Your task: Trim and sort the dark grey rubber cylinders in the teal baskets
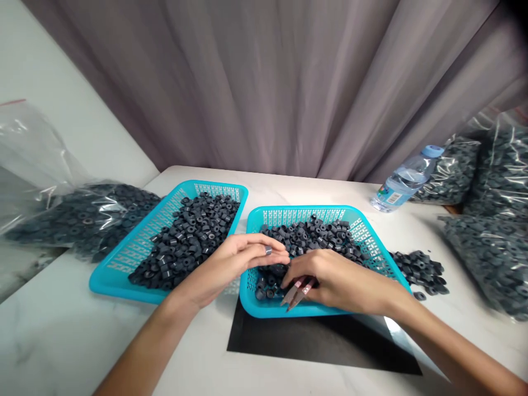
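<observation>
My left hand point(246, 255) reaches over the near left corner of the right turquoise basket point(284, 314). Its thumb and fingers are closed on a small dark grey cylindrical piece point(268, 250). Inside that basket, my right hand point(325, 275) has its fingers curled among the dark pieces, close to the left fingertips. A pair of snips point(297, 294) with two pointed blades is tucked in the right hand, tips toward the basket's near rim. Whether the right fingertips also hold a piece is hidden. Short, hollow dark cylinders point(317, 234) fill much of this basket.
A second turquoise basket point(124, 293) of similar pieces stands left, by a clear bag point(94, 212) of them. Loose pieces point(421, 269), a water bottle point(406, 181) and full bags point(490, 247) are right. A black sheet point(313, 341) lies under the right basket.
</observation>
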A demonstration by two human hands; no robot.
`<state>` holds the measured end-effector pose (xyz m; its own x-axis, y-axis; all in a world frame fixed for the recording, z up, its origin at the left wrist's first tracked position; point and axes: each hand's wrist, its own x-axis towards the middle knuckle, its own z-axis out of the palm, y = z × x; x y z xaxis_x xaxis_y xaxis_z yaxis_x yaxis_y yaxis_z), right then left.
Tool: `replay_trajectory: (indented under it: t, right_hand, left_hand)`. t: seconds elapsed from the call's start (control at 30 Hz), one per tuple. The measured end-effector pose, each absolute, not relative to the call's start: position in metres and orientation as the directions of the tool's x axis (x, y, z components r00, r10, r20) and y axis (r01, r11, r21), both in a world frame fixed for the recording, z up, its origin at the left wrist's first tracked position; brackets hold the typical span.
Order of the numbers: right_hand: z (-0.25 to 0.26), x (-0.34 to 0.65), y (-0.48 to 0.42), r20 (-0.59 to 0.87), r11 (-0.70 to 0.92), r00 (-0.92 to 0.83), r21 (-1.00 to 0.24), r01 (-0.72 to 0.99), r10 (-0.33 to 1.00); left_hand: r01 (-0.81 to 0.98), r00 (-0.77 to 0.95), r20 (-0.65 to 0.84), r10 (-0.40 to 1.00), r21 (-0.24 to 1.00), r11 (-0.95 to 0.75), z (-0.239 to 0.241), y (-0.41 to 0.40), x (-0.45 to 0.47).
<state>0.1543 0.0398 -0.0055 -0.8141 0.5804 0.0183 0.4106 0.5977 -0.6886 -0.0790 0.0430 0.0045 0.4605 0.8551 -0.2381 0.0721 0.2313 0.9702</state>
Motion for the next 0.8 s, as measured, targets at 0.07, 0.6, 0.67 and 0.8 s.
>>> replay_trajectory:
  t: [0.07,0.6,0.67,0.8]
  right_hand:
    - [-0.012,0.149,0.042,-0.026,0.574,-0.813,-0.695,0.433,0.582]
    - [-0.016,0.153,0.038,-0.189,0.574,-0.754,-0.541,0.615,0.629]
    - [-0.016,0.154,0.037,-0.181,0.570,-0.757,-0.556,0.605,0.627]
    - [-0.017,0.154,0.038,-0.141,0.570,-0.789,-0.617,0.543,0.598]
  left_hand:
    - [0.035,0.453,-0.225,0.862,0.971,0.236,0.006,0.043,-0.079]
    - [0.037,0.373,-0.169,0.912,0.985,0.167,0.003,0.039,-0.076]
    - [0.005,0.369,-0.181,0.912,0.981,0.192,0.002,0.039,-0.076]
    - [-0.027,0.346,-0.212,0.914,0.971,0.236,0.001,0.036,-0.075]
